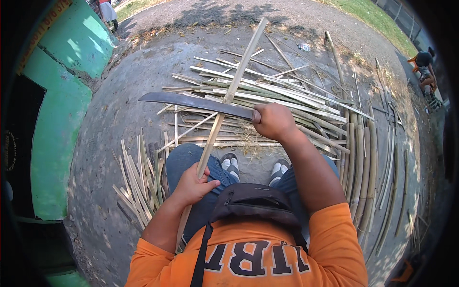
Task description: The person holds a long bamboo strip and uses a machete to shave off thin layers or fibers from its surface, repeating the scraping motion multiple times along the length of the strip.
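Note:
My right hand [273,123] is wrapped round the handle of a machete [198,104], whose long dark blade points left. That blade lies across a long split bamboo strip [243,64], touching it or very close to it. Lower down, my left hand [193,185] grips the same strip, its thumb pointing right. The strip runs slanting from beside my left forearm up and away to the right. Just beyond my feet, a heap of split bamboo strips [287,98] is spread on the ground, partly behind the blade and my right hand.
Another bundle of strips [138,177] lies to my left. Whole bamboo poles [364,167] lie in a row on my right. A green wall [60,119] stands at the left. One person [424,71] sits at the far right, and another [107,10] is at the far left.

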Demonstrator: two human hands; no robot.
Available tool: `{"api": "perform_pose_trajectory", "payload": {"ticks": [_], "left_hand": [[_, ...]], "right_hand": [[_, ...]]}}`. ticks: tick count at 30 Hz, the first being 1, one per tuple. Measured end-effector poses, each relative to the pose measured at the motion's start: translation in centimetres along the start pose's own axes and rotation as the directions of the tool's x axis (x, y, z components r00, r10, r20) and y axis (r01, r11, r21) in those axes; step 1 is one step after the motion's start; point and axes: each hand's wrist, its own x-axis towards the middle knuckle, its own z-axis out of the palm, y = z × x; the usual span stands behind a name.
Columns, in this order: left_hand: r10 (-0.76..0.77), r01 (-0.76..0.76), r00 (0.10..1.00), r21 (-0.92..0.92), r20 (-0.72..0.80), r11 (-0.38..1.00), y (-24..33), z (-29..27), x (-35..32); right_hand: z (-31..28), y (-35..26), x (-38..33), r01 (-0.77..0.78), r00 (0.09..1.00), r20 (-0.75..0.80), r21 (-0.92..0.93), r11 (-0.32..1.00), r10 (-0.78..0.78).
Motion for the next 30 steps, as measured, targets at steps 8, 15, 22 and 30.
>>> {"api": "perform_pose_trajectory", "payload": {"ticks": [8,15,22,30], "left_hand": [[0.010,-0.011,1.000,0.067,0.016,0.998,0.0,0.0,0.2],[-0.006,0.005,1.000,0.040,0.003,0.999,0.0,-0.1,-0.1],[0.019,-0.019,1.000,0.056,-0.001,0.998,-0.5,0.1,0.3],[0.009,-0.009,1.000,0.058,-0.003,0.998,0.0,0.0,-0.2]], "right_hand": [[1.4,2.3,1.0,-0.034,0.996,-0.083,0.022,0.999,0.036],[1.1,0.1,0.0,0.045,0.999,-0.022,0.025,0.999,-0.044],[1.4,2.1,0.9,0.004,0.986,-0.165,0.113,0.994,0.015],[0.5,-0.3,-0.3,0.053,0.997,-0.061,0.072,0.996,-0.048]]}}
